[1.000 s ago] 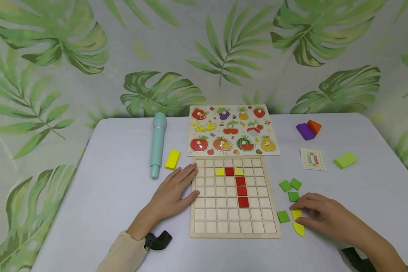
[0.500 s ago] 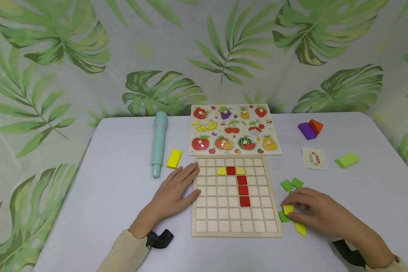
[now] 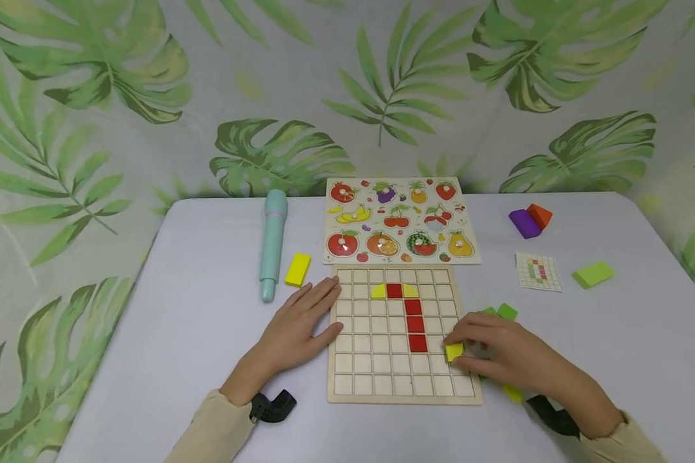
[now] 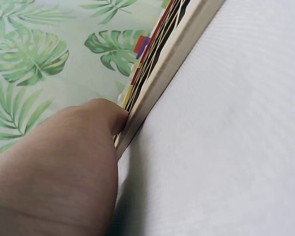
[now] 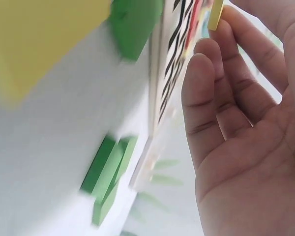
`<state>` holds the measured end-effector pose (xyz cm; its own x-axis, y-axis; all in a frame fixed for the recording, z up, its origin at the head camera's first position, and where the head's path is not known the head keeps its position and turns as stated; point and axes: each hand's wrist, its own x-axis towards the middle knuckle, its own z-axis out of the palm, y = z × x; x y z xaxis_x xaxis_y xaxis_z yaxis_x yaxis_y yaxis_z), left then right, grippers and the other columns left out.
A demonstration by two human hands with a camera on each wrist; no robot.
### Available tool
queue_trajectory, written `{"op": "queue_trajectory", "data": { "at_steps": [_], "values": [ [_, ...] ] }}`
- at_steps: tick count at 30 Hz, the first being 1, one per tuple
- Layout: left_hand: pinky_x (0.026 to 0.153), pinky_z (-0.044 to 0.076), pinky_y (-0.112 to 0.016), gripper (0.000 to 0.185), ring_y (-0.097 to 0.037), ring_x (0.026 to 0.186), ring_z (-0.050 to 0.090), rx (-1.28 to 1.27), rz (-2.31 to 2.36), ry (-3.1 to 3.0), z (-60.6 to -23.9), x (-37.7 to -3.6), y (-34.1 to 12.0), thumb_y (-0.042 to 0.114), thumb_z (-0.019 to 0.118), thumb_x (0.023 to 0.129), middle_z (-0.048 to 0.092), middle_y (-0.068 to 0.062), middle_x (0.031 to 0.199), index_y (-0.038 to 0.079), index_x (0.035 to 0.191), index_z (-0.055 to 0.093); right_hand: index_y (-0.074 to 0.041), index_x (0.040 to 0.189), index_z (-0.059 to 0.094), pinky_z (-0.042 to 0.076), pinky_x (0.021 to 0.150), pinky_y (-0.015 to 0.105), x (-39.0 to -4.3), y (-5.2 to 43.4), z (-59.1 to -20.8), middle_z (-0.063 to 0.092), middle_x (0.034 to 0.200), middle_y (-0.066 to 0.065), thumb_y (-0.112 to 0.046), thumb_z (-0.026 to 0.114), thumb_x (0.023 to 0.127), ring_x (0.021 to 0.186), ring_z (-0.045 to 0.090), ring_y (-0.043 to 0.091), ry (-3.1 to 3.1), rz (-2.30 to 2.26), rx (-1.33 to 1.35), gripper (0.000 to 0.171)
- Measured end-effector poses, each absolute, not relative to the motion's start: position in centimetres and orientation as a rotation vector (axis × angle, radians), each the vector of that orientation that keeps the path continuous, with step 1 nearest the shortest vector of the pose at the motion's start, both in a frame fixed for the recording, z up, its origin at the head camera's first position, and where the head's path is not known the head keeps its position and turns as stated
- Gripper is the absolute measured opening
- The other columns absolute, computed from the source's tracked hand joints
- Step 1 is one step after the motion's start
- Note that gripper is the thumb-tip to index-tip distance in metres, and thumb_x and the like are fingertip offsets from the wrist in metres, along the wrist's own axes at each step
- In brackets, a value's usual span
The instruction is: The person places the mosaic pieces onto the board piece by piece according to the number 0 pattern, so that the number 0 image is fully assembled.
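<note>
A wooden grid board (image 3: 382, 370) lies in front of me with a column of red tiles (image 3: 414, 324) and two yellow quarter-round pieces (image 3: 378, 292) near its top. My right hand (image 3: 469, 341) pinches a yellow square tile (image 3: 454, 352) just over the board's lower right cells; the right wrist view shows the yellow tile (image 5: 216, 14) at my fingertips. Flat on the table lies my left hand (image 3: 315, 312), fingers straight, its thumb against the board's left edge (image 4: 162, 73). Green tiles (image 3: 506, 311) and another yellow piece (image 3: 512, 393) lie by my right hand.
A fruit peg puzzle (image 3: 401, 222) lies behind the grid board. A teal pen-shaped toy (image 3: 272, 244) and a yellow block (image 3: 298, 269) are at the left. At the right are purple (image 3: 523, 224) and orange (image 3: 540, 215) blocks, a pattern card (image 3: 537, 271) and a light green block (image 3: 593, 274).
My right hand took the yellow square tile from the table beside the board and carried it left over the board's lower right. The left hand stayed put.
</note>
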<state>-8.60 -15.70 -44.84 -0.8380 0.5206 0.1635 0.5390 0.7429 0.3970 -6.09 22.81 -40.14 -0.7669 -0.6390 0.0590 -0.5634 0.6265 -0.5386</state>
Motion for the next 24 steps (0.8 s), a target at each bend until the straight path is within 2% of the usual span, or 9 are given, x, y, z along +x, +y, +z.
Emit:
{"op": "queue_trajectory", "data": {
  "at_steps": [12,18,24],
  "values": [
    [0.129,0.022,-0.042,0.069,-0.016,0.156,0.029,-0.877,-0.655,-2.902,-44.9,-8.6,-15.8,0.043,0.06,0.102,0.034,-0.003,0.168,0.008,0.158,0.042,-0.034,0.111,0.076,0.059,0.089,0.03,-6.1,19.5,-40.5,0.064,0.11,-0.024,-0.038,0.08,0.09,0.103,0.06,0.001,2.67,-0.756,-1.094,0.023],
    [0.13,0.02,-0.041,0.069,-0.015,0.157,0.027,-0.867,-0.654,-2.918,-45.0,-8.6,-15.8,0.044,0.059,0.102,0.033,-0.002,0.168,0.009,0.158,0.041,-0.032,0.113,0.076,0.059,0.089,0.032,-6.1,18.5,-40.6,0.067,0.112,-0.02,-0.037,0.079,0.091,0.104,0.061,0.006,2.65,-0.725,-1.154,0.023],
    [0.13,0.02,-0.041,0.068,-0.016,0.156,0.028,-0.874,-0.66,-2.904,-45.1,-8.6,-15.9,0.043,0.059,0.102,0.034,-0.002,0.168,0.008,0.158,0.041,-0.032,0.114,0.077,0.059,0.089,0.031,-6.1,18.2,-40.7,0.067,0.111,-0.021,-0.034,0.082,0.089,0.103,0.061,0.003,2.65,-0.692,-1.152,0.026]
  ]
}}
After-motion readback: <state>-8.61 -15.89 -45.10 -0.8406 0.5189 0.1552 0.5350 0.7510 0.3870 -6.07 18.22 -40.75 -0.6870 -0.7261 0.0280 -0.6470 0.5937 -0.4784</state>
